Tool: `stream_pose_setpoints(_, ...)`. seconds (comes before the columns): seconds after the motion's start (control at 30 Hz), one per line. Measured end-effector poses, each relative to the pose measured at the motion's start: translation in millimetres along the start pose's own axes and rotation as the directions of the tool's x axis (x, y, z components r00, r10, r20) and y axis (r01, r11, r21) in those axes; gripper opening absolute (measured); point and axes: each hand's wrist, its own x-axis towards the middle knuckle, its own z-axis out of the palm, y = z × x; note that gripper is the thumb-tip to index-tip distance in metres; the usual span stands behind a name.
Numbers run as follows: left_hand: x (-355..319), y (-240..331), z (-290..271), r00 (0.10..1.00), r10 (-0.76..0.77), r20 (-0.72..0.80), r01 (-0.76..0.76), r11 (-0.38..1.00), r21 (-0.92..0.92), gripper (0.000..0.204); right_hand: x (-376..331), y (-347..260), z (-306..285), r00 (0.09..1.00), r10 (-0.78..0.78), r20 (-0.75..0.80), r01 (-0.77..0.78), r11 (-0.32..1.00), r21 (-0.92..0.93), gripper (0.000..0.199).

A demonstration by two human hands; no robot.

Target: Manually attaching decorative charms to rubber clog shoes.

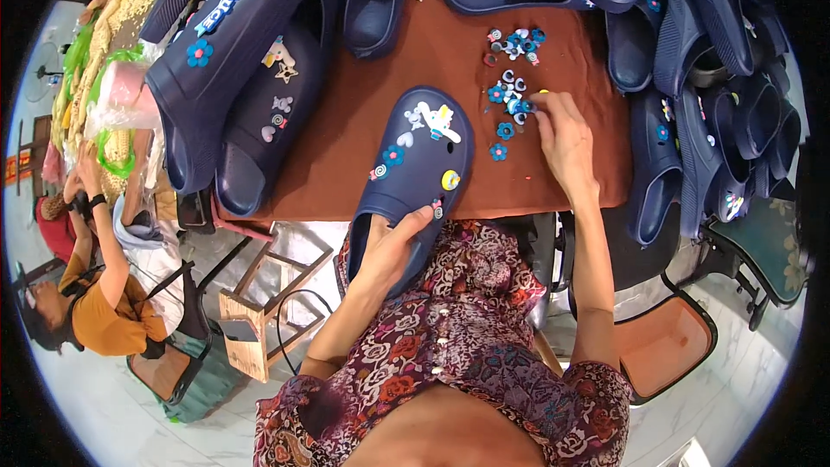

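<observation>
Brown cloth covers the work table (346,134), which is ringed with navy foam clogs. At nine o'clock another person in an orange top (99,307) sits on the pale floor beside a wooden stool frame (259,311). At about ten o'clock lies a stack of decorated clogs (229,52) with flower and letter charms. In the middle, the left hand (389,246) grasps the heel end of a navy clog (415,169), thumb on top near a small charm; this clog lies over the table's near edge, toe pointing to twelve o'clock, with white, blue and yellow charms on it. Toward two o'clock the right hand (566,143) rests on the cloth, fingertips pinched on one of the loose charms (510,91). At three o'clock more plain clogs (718,78) are heaped.
</observation>
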Motion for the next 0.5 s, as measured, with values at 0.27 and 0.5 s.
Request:
stream_pose_setpoints(0.27,2,2,4,0.999,-0.036,0.018,0.039,0.981,-0.189,0.062,3,4,11,0.997,-0.030,0.067,0.036,0.994,-0.102,0.021)
stream_pose_setpoints(0.5,11,-2,9,0.998,0.010,0.059,0.017,0.893,-0.450,0.051,-10,-4,10,1.000,-0.001,-0.020,-0.001,0.998,-0.057,0.013)
